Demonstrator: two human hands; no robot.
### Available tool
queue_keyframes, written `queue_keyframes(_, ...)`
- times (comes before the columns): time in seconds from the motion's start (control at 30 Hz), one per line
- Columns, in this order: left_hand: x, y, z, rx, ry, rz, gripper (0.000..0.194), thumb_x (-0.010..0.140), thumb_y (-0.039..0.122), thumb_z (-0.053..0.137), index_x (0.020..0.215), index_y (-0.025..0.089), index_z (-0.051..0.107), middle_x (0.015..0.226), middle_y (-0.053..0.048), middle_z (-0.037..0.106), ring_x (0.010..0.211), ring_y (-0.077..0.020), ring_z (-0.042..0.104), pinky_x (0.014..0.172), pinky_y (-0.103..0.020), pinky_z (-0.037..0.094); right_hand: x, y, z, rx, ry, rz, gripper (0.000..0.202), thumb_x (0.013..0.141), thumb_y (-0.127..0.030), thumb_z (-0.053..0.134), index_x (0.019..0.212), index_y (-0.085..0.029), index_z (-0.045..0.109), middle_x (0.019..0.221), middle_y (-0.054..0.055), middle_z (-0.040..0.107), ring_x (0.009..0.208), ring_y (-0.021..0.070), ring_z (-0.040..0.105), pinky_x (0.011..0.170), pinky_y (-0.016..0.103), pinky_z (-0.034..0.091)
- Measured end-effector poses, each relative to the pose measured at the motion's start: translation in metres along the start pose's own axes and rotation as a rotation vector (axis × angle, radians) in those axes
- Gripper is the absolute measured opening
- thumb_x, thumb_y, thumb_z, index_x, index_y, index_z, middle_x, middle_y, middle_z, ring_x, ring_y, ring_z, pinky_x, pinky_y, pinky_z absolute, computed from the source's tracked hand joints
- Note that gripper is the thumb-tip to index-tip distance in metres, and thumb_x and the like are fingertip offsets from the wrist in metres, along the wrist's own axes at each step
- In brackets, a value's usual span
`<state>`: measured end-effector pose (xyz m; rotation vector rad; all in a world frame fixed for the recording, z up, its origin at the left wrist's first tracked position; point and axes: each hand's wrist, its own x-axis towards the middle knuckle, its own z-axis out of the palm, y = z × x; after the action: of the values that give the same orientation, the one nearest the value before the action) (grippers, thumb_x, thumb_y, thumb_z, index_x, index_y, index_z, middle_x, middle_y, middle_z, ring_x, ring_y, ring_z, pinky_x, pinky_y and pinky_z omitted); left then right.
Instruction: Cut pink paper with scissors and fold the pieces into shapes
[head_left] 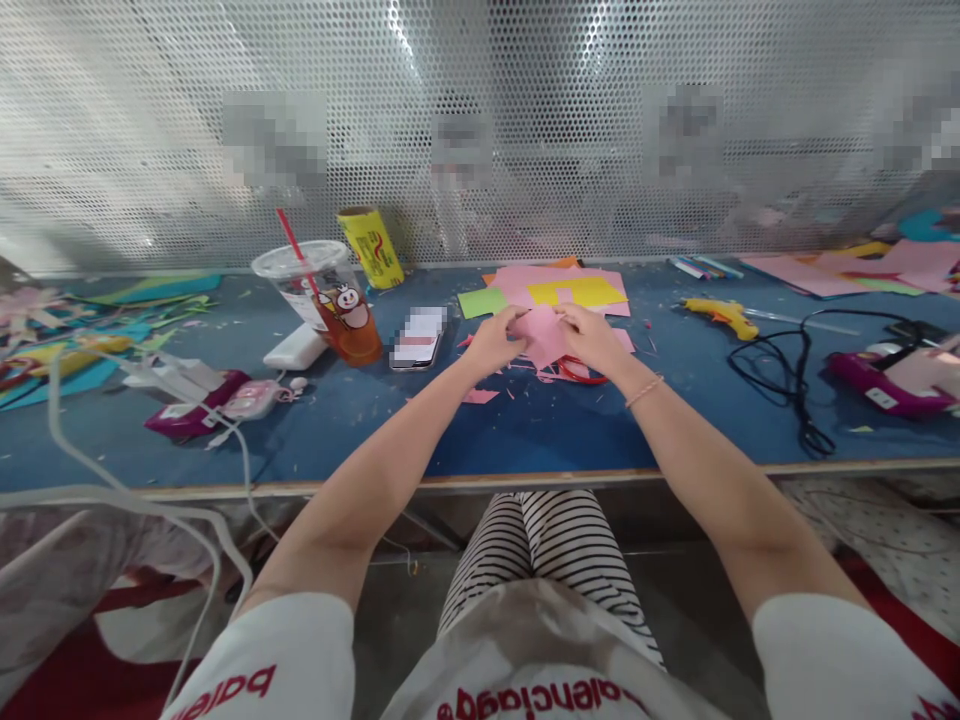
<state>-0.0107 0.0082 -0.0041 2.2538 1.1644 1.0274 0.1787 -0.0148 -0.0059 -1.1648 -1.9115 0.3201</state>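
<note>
A piece of pink paper (545, 338) is held up between my two hands, a little above the blue table. My left hand (495, 342) grips its left side, thumb and fingers closed on the edge. My right hand (590, 338) pinches the upper right corner. Just beyond lies a pile of coloured sheets, with a yellow sheet (592, 290) on top of pink ones and a green sheet (480, 303) at its left. Red-handled scissors (581, 373) lie partly hidden under my right hand. Pink paper scraps (480, 397) are scattered near my left wrist.
Left of my hands are a phone (420, 338), a drink cup (341, 310) with a red straw, a yellow roll (373, 248) and a purple power strip (196, 405) with cables. On the right lie a yellow glue gun (721, 317) and a black cable (802, 370). A perforated metal screen (525, 130) stands behind.
</note>
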Motion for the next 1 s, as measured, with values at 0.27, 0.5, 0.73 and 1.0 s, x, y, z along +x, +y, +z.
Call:
queue_keyframes(0.27, 0.001, 0.010, 0.001, -0.514, -0.013, -0.247, 0.006, 0.073, 0.020, 0.057, 0.071, 0.014, 0.058, 0.062, 0.000, 0.060, 0.056, -0.0103, 0.058, 0.059, -0.026, 0.047, 0.008, -0.001, -0.005, 0.363, 0.035, 0.288, 0.027, 0.076, -0.016, 0.046, 0.102, -0.016, 0.054, 0.099, 0.008, 0.065, 0.091, 0.0173, 0.061, 0.082, 0.035, 0.050)
queue_keyframes(0.5, 0.004, 0.010, 0.000, -0.763, 0.162, -0.348, 0.018, 0.065, 0.022, 0.068, 0.073, 0.014, 0.056, 0.059, 0.002, 0.059, 0.051, -0.0074, 0.056, 0.054, -0.021, 0.048, 0.005, -0.003, -0.003, 0.676, 0.024, 0.346, 0.033, 0.066, -0.021, 0.059, 0.097, -0.020, 0.049, 0.087, 0.002, 0.060, 0.072, 0.0122, 0.060, 0.068, 0.030, 0.054)
queue_keyframes(0.73, 0.001, 0.016, -0.004, -0.944, 0.121, -0.341, 0.031, 0.056, 0.021, 0.075, 0.078, 0.013, 0.055, 0.061, 0.003, 0.059, 0.051, -0.0064, 0.056, 0.058, -0.023, 0.052, 0.005, -0.003, 0.002, 0.739, 0.065, 0.383, 0.030, 0.062, -0.019, 0.061, 0.087, -0.020, 0.044, 0.076, -0.003, 0.056, 0.063, 0.0084, 0.056, 0.064, 0.027, 0.053)
queue_keyframes(1.0, -0.001, 0.013, 0.007, -0.947, 0.035, -0.266, 0.029, 0.061, 0.028, 0.074, 0.083, 0.014, 0.061, 0.082, -0.001, 0.064, 0.073, -0.0097, 0.062, 0.072, -0.026, 0.052, 0.003, -0.010, 0.007, 0.844, 0.080, 0.441, 0.027, 0.067, -0.025, 0.062, 0.080, -0.021, 0.039, 0.078, -0.002, 0.056, 0.067, 0.0100, 0.061, 0.067, 0.027, 0.053)
